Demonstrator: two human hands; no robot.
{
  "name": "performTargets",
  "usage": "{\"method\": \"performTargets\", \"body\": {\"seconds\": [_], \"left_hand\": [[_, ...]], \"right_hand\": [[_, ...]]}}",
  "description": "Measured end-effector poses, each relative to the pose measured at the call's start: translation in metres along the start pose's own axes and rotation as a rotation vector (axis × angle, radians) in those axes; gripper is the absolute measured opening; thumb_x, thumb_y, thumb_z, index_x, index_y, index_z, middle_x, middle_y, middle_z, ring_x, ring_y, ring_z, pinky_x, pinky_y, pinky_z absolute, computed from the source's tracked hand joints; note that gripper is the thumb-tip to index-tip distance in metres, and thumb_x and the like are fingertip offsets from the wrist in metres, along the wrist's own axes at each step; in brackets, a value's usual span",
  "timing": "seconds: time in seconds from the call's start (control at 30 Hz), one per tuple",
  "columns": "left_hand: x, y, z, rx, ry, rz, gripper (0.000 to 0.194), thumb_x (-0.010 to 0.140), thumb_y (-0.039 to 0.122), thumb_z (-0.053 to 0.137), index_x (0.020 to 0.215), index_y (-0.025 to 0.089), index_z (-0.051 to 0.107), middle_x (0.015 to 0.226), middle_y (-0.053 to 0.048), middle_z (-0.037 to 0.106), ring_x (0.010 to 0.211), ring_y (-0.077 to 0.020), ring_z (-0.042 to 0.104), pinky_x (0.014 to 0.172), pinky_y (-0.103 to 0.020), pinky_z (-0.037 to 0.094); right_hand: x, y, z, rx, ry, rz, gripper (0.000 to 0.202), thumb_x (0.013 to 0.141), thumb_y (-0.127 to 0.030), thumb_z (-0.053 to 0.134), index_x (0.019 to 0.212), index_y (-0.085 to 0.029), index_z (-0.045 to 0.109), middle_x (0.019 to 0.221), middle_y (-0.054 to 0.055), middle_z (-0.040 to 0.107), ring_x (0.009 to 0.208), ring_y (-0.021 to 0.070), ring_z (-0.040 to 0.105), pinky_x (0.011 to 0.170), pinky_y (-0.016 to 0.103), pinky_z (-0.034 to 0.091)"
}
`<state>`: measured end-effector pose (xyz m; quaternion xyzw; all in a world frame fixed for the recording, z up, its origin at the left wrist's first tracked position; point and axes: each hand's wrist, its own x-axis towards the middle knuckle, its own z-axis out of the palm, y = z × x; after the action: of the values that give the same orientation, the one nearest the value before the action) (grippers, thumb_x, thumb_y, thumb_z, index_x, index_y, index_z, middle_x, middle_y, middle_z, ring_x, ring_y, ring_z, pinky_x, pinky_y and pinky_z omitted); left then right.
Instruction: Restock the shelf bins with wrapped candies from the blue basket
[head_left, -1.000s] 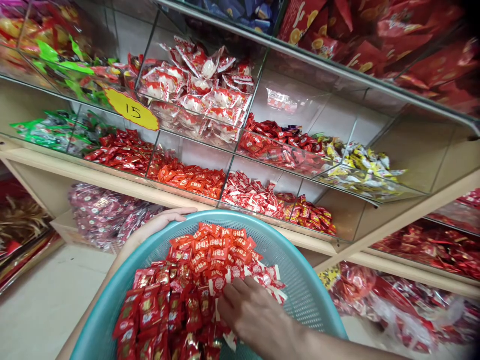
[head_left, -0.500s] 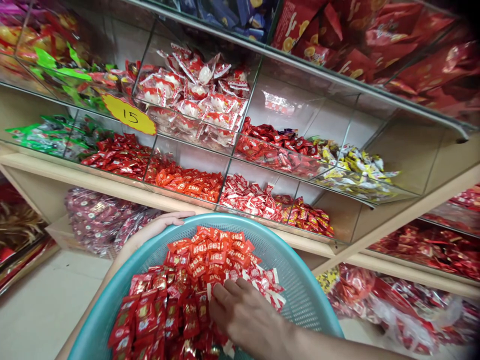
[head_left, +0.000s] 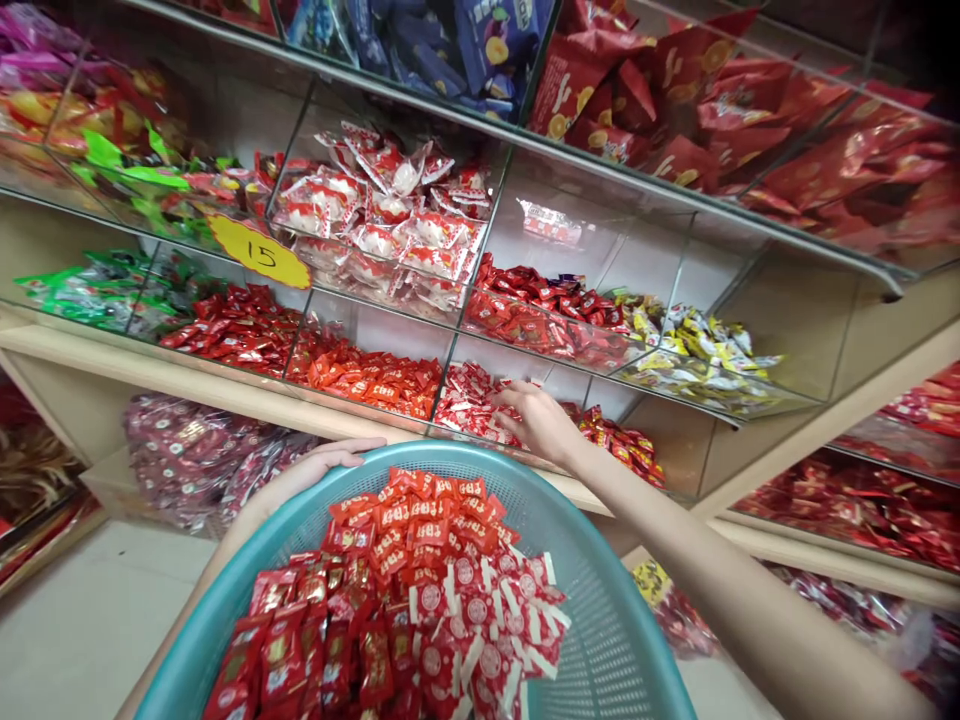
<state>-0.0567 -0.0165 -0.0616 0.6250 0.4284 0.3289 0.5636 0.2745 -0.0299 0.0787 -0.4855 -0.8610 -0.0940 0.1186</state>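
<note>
A teal plastic basket (head_left: 622,600) holds red-and-gold, orange-red and red-and-white wrapped candies. My left hand (head_left: 319,468) grips its far left rim, thumb side out of sight. Beyond the rim, my right hand (head_left: 536,420) is in a bottom-row shelf compartment, its curled fingers at the red-and-white candies (head_left: 469,395). Whether a candy is between those fingers is too small to tell. Left of this compartment lie orange-red candies (head_left: 382,378), and to its right are red-and-yellow ones (head_left: 626,450).
Clear dividers split the shelves, with a metal rail (head_left: 795,245) along the upper one. A yellow tag (head_left: 259,250) reading 15 hangs at left. Bagged candies (head_left: 195,450) sit under the wooden ledge (head_left: 150,372). Pale floor (head_left: 105,610) shows at lower left.
My right hand has moved up and away from the candies in the basket to the shelf compartment. More red-and-white candies now show in the basket. My left hand stays on the rim.
</note>
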Motion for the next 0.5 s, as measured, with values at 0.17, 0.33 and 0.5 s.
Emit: {"method": "performTargets", "body": {"seconds": [0.17,0.33,0.5], "left_hand": [[-0.005,0.011,0.003,-0.031,-0.021,-0.031,0.053,0.069,0.032,0.058,0.122,0.026,0.058,0.137,0.004,0.050,0.132,-0.0265,0.034,0.109,-0.034,0.026],[-0.006,0.016,0.005,-0.049,-0.010,-0.056,0.050,0.068,0.033,0.059,0.118,0.030,0.060,0.134,0.006,0.053,0.129,-0.0260,0.039,0.108,-0.033,0.028],[-0.006,0.017,0.009,-0.076,-0.002,-0.061,0.049,0.069,0.032,0.058,0.117,0.023,0.061,0.130,0.002,0.057,0.126,-0.0276,0.043,0.106,-0.035,0.030]], "right_hand": [[0.017,0.001,0.017,0.020,-0.030,-0.045,0.015,0.086,-0.022,0.054,0.094,-0.016,0.066,0.092,0.007,0.059,0.091,0.0170,0.054,0.078,0.026,0.038],[0.019,-0.007,0.017,-0.102,0.010,-0.059,0.017,0.089,-0.018,0.048,0.085,-0.016,0.064,0.087,0.006,0.060,0.087,0.0175,0.052,0.075,0.027,0.035],[0.005,-0.005,0.002,-0.113,0.165,-0.047,0.021,0.093,-0.022,0.042,0.089,-0.017,0.062,0.092,0.008,0.061,0.085,0.0196,0.050,0.075,0.030,0.035]]}}
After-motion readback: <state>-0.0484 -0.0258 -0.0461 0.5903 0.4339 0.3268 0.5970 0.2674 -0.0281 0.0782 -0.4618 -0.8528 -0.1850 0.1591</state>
